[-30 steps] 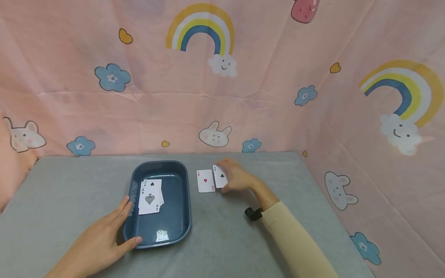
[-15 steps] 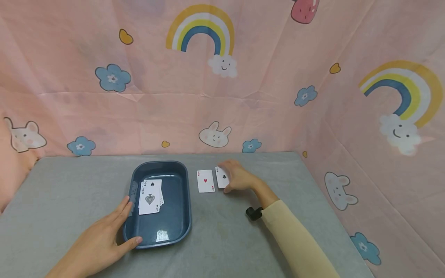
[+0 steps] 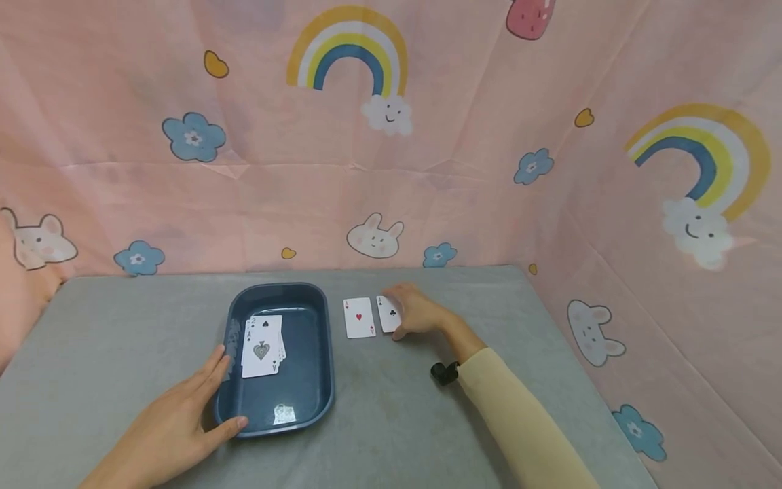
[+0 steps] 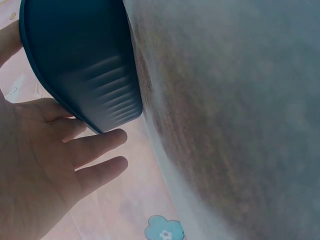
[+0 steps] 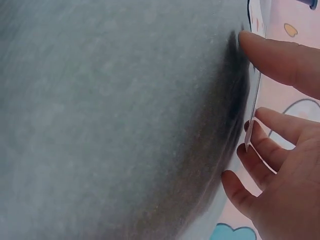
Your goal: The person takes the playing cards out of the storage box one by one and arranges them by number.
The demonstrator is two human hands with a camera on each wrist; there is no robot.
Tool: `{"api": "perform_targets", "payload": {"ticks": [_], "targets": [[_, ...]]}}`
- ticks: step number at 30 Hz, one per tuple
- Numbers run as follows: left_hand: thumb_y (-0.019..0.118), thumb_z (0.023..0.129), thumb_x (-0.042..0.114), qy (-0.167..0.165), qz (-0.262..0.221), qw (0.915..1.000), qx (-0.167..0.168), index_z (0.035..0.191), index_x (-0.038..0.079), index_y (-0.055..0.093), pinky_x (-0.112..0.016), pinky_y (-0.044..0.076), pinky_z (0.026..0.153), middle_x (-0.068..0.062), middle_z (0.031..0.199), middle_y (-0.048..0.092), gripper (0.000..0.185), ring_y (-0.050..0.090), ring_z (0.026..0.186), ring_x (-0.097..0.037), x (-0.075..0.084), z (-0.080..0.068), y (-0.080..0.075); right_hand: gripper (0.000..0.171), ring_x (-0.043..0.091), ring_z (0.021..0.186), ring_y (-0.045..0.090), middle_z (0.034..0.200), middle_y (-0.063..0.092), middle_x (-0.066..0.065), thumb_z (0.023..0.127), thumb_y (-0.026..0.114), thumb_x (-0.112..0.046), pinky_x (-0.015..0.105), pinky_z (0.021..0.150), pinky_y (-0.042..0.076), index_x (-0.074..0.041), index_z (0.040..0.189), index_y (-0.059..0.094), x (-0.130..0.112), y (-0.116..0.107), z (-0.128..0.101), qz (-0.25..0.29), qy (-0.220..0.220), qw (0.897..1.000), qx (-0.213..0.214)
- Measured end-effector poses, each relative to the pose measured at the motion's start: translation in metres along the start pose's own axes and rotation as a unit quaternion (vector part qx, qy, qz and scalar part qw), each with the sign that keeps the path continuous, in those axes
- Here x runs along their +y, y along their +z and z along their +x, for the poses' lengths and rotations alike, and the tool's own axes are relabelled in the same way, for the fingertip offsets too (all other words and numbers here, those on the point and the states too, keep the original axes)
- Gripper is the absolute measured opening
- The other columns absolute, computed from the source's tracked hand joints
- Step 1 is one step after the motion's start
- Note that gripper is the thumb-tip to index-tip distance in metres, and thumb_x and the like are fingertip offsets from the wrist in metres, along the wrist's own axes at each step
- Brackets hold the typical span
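Our left hand (image 3: 177,424) is lying open against the near-left corner of the blue tray (image 3: 318,380), which is holding a loose card stack (image 3: 263,345) toward the counter's (image 3: 122,339) middle. Beside the ace of hearts (image 3: 358,318), our right hand (image 3: 421,314) is pinching the ace of clubs (image 3: 389,314) by its edges; we judge it thin, light, bendy and slippery, nothing blocking.

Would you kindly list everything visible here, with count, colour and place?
tray: one, dark blue, left of centre on the table
card pile: several, white, ace of spades on top, in the tray
ace of hearts: one, white, right of the tray
ace of clubs: one, white, beside the hearts
table: one, grey
backdrop: pink, rainbows and bunnies
left hand: rests against the tray's near left wall
right hand: fingers on the ace of clubs
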State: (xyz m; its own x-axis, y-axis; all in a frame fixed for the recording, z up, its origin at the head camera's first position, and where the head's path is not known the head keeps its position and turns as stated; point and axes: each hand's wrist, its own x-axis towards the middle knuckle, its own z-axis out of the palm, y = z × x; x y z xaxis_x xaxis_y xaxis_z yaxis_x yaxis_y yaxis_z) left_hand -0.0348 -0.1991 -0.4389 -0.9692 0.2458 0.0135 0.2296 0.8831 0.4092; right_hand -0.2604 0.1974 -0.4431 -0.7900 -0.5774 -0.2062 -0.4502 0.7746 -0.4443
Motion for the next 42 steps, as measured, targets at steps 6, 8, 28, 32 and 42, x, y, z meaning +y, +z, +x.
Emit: {"api": "perform_targets", "payload": {"ticks": [6, 8, 28, 32, 42], "targets": [[0.067, 0.087, 0.075, -0.001, 0.002, 1.0000, 0.003, 0.157, -0.005, 0.040, -0.065, 0.052, 0.095, -0.024, 0.165, 0.035, 0.111, 0.056, 0.132, -0.049, 0.001, 0.000, 0.000, 0.087, 0.039, 0.147, 0.037, 0.155, 0.048, 0.021, 0.074, 0.090, -0.009, 0.054, 0.122, 0.028, 0.003, 0.151, 0.050, -0.001, -0.004, -0.002, 0.015, 0.004, 1.000, -0.002], [0.067, 0.087, 0.075, -0.001, 0.002, 1.0000, 0.004, 0.157, -0.006, 0.040, -0.066, 0.051, 0.096, -0.025, 0.165, 0.034, 0.111, 0.056, 0.132, -0.050, 0.001, 0.000, 0.000, 0.086, 0.040, 0.149, 0.036, 0.156, 0.047, 0.022, 0.076, 0.088, -0.009, 0.055, 0.123, 0.026, 0.003, 0.151, 0.050, -0.003, -0.008, -0.003, 0.032, 0.001, 0.999, 0.007], [0.067, 0.086, 0.076, -0.006, 0.000, 1.0000, 0.002, 0.157, -0.006, 0.042, -0.066, 0.051, 0.096, -0.025, 0.165, 0.035, 0.111, 0.055, 0.133, -0.049, 0.002, 0.000, -0.002, 0.070, 0.031, 0.137, 0.051, 0.153, 0.051, 0.014, 0.096, 0.074, -0.020, 0.052, 0.111, 0.045, -0.007, 0.158, 0.045, -0.047, -0.032, -0.007, 0.085, -0.015, 0.994, 0.074], [0.068, 0.085, 0.077, -0.014, 0.004, 0.9999, -0.006, 0.157, -0.006, 0.041, -0.067, 0.051, 0.097, -0.026, 0.165, 0.035, 0.113, 0.054, 0.134, -0.050, 0.002, 0.001, -0.001, 0.068, 0.029, 0.136, 0.052, 0.152, 0.052, 0.014, 0.096, 0.075, -0.018, 0.051, 0.113, 0.044, -0.007, 0.157, 0.046, -0.056, -0.032, -0.005, 0.100, -0.037, 0.991, 0.081], [0.066, 0.087, 0.076, -0.003, -0.004, 1.0000, 0.004, 0.157, -0.005, 0.041, -0.066, 0.050, 0.098, -0.023, 0.166, 0.034, 0.110, 0.054, 0.135, -0.049, 0.000, 0.000, -0.001, 0.065, 0.029, 0.133, 0.054, 0.148, 0.056, 0.013, 0.096, 0.075, -0.016, 0.053, 0.111, 0.045, -0.006, 0.154, 0.049, -0.083, -0.027, 0.000, 0.122, -0.073, 0.985, 0.094]]}}
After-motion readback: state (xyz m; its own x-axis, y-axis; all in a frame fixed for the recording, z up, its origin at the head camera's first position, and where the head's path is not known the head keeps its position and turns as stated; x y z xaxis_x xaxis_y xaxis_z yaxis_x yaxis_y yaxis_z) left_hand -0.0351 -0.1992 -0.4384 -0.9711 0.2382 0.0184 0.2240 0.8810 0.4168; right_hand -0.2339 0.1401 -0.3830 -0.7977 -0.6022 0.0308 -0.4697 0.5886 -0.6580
